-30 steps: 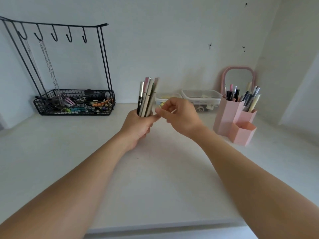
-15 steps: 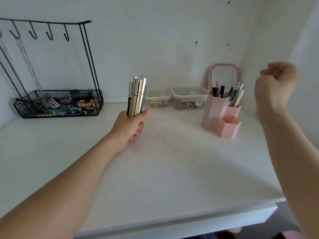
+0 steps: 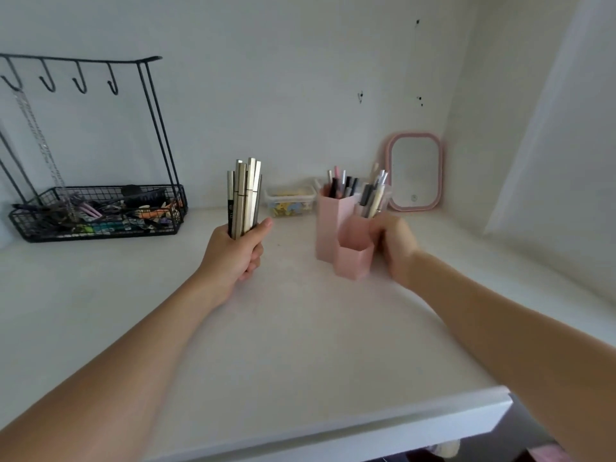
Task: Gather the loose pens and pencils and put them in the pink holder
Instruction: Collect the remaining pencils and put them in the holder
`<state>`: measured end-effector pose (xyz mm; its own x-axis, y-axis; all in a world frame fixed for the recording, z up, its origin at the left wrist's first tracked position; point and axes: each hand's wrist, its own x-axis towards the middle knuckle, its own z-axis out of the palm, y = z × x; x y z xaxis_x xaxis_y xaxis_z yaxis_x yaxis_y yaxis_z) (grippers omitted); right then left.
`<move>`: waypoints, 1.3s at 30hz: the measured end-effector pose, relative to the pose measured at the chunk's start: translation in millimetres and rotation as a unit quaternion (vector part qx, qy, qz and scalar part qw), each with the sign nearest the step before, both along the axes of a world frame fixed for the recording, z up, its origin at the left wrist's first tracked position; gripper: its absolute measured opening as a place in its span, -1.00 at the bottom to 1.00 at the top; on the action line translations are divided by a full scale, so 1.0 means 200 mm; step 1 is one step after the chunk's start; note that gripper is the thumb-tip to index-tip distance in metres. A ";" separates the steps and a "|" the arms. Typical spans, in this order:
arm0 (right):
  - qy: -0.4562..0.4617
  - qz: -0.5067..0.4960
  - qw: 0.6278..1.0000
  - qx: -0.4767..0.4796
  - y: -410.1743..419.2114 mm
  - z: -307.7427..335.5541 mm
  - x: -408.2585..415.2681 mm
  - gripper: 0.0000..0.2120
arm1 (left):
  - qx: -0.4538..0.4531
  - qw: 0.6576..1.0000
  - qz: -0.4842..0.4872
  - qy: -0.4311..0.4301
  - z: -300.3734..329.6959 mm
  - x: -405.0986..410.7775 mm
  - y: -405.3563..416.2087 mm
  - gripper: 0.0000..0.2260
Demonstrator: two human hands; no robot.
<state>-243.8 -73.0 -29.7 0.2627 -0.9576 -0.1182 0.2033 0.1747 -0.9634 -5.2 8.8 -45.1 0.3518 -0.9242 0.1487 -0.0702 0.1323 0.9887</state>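
A single head-worn wide-angle camera looks forward and down from the person's own viewpoint, close over a white desk (image 3: pixel 300 345), facing the back wall (image 3: pixel 283 95). Both forearms reach in from the bottom corners.

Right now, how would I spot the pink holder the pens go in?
Look along the white desk toward the pink-framed mirror. In front of it stands the pink plastic hexagonal-tube holder, gripped by the right hand. Unlike the black wire basket, it holds upright pens.

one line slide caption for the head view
Left hand holds a bundle of pens upright; right hand grips the pink holder.
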 end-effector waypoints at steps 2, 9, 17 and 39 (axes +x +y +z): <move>0.025 0.055 0.997 -0.056 0.04 -0.01 0.10 -0.66 | -0.019 1.000 0.009 0.002 0.01 -0.02 0.01 -0.72; 0.108 0.105 0.982 -0.116 0.13 -0.07 0.40 -0.67 | -0.105 0.992 0.064 0.035 0.09 0.00 0.08 -0.69; 0.088 -0.048 0.892 -0.441 0.36 0.27 0.29 -0.38 | -0.210 0.966 0.101 -0.113 0.14 0.00 0.13 -0.59; 0.131 -0.151 0.942 -0.268 0.23 0.11 0.20 -0.69 | -0.321 0.896 0.111 -0.286 0.08 -0.02 0.15 -0.83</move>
